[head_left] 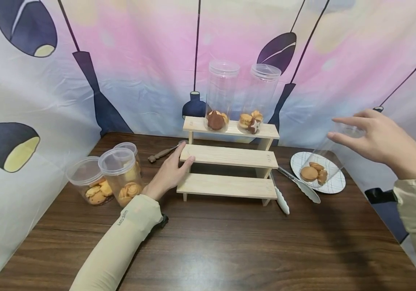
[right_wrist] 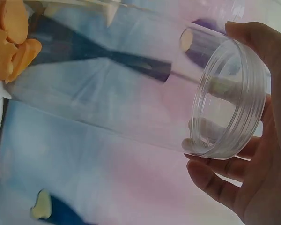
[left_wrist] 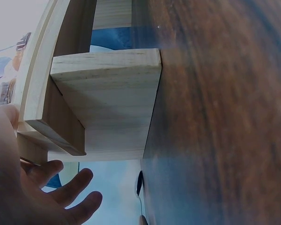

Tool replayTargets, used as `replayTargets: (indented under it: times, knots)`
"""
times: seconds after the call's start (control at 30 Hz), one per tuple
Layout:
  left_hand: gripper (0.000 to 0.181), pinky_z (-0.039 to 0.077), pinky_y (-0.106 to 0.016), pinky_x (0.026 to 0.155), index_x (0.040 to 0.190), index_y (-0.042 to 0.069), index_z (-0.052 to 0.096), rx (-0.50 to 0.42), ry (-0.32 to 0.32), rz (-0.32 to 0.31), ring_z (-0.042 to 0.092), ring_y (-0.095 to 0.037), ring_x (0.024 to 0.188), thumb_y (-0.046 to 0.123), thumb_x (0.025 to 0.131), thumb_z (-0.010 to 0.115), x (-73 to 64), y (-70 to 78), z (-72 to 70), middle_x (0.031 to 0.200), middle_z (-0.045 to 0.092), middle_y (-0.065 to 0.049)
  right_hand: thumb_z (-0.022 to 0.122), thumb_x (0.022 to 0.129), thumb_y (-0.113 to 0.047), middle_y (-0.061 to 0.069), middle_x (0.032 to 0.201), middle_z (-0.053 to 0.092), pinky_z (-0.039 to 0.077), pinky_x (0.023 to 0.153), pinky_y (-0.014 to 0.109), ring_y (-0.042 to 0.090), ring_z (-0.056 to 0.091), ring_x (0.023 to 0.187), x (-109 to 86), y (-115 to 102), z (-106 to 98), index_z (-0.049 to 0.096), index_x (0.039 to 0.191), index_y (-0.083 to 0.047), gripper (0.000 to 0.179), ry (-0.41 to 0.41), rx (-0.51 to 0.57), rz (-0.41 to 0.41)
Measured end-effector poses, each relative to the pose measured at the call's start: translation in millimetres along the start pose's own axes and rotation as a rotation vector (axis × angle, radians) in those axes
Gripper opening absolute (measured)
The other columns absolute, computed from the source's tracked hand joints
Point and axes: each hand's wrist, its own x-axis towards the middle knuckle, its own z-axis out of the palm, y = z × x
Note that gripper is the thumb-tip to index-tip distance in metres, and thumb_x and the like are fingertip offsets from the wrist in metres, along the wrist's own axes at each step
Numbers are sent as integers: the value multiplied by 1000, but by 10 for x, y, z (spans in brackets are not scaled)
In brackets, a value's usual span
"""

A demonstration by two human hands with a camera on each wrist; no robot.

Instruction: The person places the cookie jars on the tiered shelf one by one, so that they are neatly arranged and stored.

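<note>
At the right, my right hand [head_left: 375, 141] grips the top of a tall clear cookie jar [right_wrist: 107, 112]. Several brown cookies [head_left: 313, 173] lie at its bottom, seen in front of the white patterned plate [head_left: 337, 186]; I cannot tell whether jar and plate touch. My left hand [head_left: 171, 171] holds the left end of the middle step of a three-step wooden stand [head_left: 230, 155]. In the left wrist view its other fingers [left_wrist: 79, 185] spread past the step's end. Two tall jars, a left one [head_left: 223, 91] and a right one [head_left: 260, 91], stand on the top step with cookies inside.
Three lidded cookie jars [head_left: 118, 165] stand together on the left of the brown table [head_left: 208, 242]. Behind my left hand lies a brown-handled utensil [head_left: 160, 154]. Metal tongs [head_left: 304, 188] lie between stand and plate. A printed cloth [head_left: 150, 72] hangs behind.
</note>
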Motion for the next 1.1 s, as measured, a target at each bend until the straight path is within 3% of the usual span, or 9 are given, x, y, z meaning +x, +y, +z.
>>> replayTargets:
  times: [0.4, 0.73, 0.87, 1.1]
  knots:
    - [75, 26, -55, 117, 161, 35, 9, -10, -20, -18, 22, -31, 150, 68, 98, 37, -39, -6, 17, 167, 16, -3, 58, 95, -57, 21, 131, 51, 43, 82, 57, 37, 51, 105, 389, -666, -150, 55, 145, -20, 62, -16, 23, -171]
    - [75, 26, -56, 117, 161, 36, 9, -9, -17, -24, 22, -31, 150, 68, 98, 37, -19, 18, -7, 166, 17, -5, 59, 93, -59, 19, 127, 53, 44, 85, 53, 33, 52, 104, 662, -1163, -49, 60, 141, -20, 62, -9, 76, -309]
    - [75, 26, -56, 117, 161, 35, 10, -7, -17, -16, 22, -30, 150, 67, 98, 37, -22, 7, 6, 166, 18, -6, 57, 92, -63, 15, 127, 52, 45, 84, 49, 30, 52, 102, 749, -1345, 21, 59, 142, -22, 65, -20, 77, -331]
    - [75, 26, -55, 117, 161, 33, 12, -1, -4, -5, 23, -30, 150, 67, 99, 38, -23, 14, 7, 166, 19, -8, 59, 90, -65, 12, 132, 52, 45, 93, 50, 29, 52, 111, 905, -1647, 96, 59, 142, -24, 66, -27, 151, -370]
